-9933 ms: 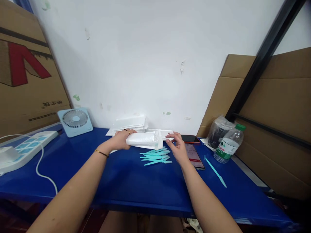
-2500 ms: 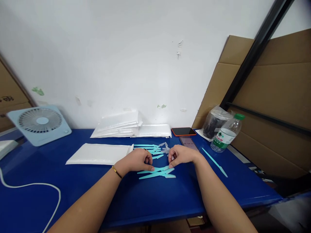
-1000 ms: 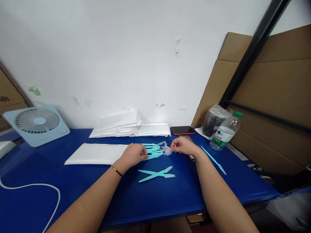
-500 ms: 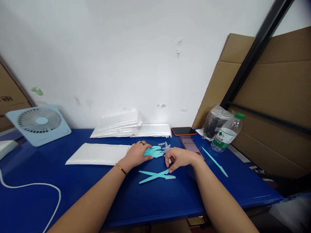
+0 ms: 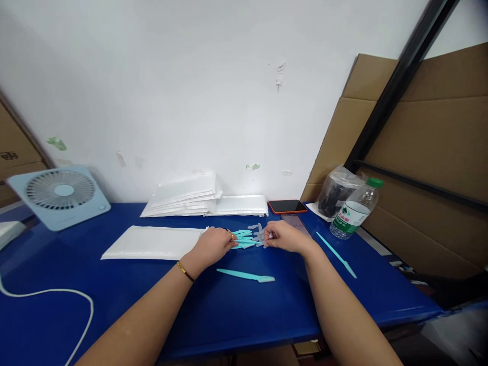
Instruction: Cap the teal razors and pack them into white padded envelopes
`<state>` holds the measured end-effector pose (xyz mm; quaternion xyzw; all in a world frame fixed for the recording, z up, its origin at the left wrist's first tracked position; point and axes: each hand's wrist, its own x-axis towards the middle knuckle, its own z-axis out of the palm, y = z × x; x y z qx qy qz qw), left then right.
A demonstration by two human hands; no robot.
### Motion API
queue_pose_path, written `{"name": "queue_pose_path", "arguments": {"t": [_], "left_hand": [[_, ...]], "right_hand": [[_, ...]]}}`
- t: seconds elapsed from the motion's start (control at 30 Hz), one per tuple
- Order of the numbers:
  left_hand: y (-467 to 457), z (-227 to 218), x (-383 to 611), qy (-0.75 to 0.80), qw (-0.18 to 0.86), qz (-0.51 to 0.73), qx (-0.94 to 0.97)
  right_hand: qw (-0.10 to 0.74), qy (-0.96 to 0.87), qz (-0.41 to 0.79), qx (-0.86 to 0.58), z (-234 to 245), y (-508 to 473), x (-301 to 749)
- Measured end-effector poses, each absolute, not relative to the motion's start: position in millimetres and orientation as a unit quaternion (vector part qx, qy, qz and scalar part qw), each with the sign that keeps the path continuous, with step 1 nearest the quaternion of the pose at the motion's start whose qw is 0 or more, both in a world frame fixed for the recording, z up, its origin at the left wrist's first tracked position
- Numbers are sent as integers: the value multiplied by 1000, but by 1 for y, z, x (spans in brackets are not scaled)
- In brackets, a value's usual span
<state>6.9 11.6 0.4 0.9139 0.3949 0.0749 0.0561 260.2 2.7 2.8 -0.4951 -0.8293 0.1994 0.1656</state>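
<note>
A: How do our hands sit?
B: Our left hand (image 5: 215, 243) is back upward, fingers closed on one end of a turquoise tool (image 5: 249, 242); our right hand (image 5: 284, 236) bends inward, pinching the other end, its exact grip too small for us to see
A: So where is that tool?
B: Between our hands, by a turquoise heap (image 5: 243, 233) with clear pieces (image 5: 260, 230) beside it
A: And around us?
B: We have a blue table (image 5: 236, 315), a loose tool (image 5: 245, 276) nearer us, a white envelope (image 5: 152, 243) and fan (image 5: 63, 195) leftward, a bottle (image 5: 353, 211) rightward, a white wall (image 5: 190, 91) behind
</note>
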Motion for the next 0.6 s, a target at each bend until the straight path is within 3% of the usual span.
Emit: {"name": "queue_pose_path", "arguments": {"t": [0.2,0.33,0.43,0.6], "left_hand": [[9,9,3,408,32,136,902],[-8,8,11,323,160,55,931],[-12,3,15,349,179,29,919],[-2,1,9,388,177,43,903]], "right_hand": [[208,-783,165,-562,4,6,266],[119,-804,268,-517,16,-6,263],[25,-829,328,-452,19,-13,256],[22,-841,300,-449,9,-10,248]]}}
